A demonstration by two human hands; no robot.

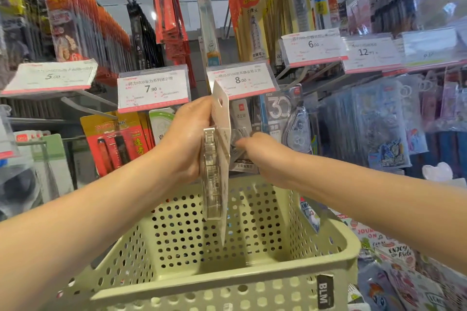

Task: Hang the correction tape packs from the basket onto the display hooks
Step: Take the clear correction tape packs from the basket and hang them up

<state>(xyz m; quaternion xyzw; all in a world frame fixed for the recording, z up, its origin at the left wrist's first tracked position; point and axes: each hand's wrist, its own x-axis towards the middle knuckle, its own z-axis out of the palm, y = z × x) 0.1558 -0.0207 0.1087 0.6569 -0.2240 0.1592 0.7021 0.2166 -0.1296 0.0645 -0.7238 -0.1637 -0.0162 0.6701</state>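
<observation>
**Pack up at the hooks**

Stationery racks fill the wall ahead of you, with price tags [153, 90] clipped on the hook ends. Your left hand [187, 139] has its grip closed round a tape pack [217, 159], held upright and edge-on above the basket [227, 283]. Your right hand [265, 156] reaches to a hung pack [241, 118] under the 8.00 tag [241, 80]; you cannot tell its grip, since the fingers are hidden.
</observation>
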